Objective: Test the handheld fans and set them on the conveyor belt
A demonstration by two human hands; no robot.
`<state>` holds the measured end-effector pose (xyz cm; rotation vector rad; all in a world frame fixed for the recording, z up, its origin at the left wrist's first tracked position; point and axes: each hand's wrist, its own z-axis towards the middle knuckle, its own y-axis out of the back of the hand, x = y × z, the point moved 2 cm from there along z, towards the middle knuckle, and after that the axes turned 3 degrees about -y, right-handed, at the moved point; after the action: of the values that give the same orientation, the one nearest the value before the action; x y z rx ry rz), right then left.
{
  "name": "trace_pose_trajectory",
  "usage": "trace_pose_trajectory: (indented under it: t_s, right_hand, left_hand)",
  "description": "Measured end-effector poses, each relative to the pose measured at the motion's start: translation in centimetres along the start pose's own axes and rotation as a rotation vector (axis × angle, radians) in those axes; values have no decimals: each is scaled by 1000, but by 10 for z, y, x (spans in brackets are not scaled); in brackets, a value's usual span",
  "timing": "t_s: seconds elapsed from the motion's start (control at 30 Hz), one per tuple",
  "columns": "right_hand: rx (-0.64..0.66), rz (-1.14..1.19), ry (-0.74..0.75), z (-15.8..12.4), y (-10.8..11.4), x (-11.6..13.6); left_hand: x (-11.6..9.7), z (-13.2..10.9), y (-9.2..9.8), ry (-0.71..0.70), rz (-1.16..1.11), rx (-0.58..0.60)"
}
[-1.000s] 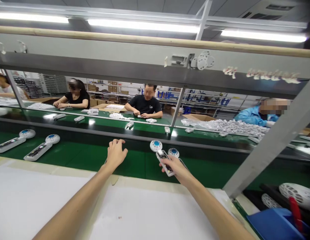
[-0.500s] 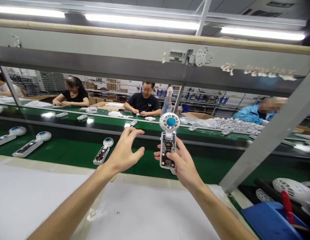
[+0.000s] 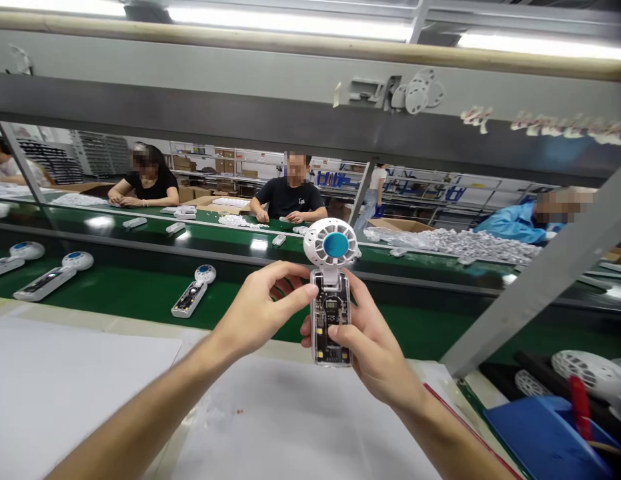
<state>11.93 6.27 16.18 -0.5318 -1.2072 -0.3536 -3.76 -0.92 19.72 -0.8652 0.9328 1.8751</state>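
A white handheld fan (image 3: 331, 320), with a round head, a blue center and a circuit board showing on its handle, is held upright before me. My right hand (image 3: 373, 340) wraps the handle from the right, its thumb pressing the front of the board. At the upper left edge of the handle, my left hand (image 3: 267, 303) has its thumb on the edge and its fingers curled partly behind, so both hands touch the fan. The back of the handle is hidden.
Similar fans (image 3: 193, 293) lie on the green conveyor belt (image 3: 135, 283) to the left. White sheets (image 3: 270, 427) cover the near table. A blue bin (image 3: 535, 433) stands at right by a slanted metal post (image 3: 530, 287). Co-workers sit across the line, near piled white parts (image 3: 460, 243).
My left hand has moved right, from apart to touching the fan's handle. The fan has come slightly lower and closer in my right hand. The view has shifted a little.
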Motion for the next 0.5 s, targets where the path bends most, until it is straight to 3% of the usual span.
trace_pose_trajectory:
  t_s: [0.5]
  right_hand:
    - [34,-77,-68,-4,-4,8]
  left_hand:
    - [-3,-3,-2,-26,37,4]
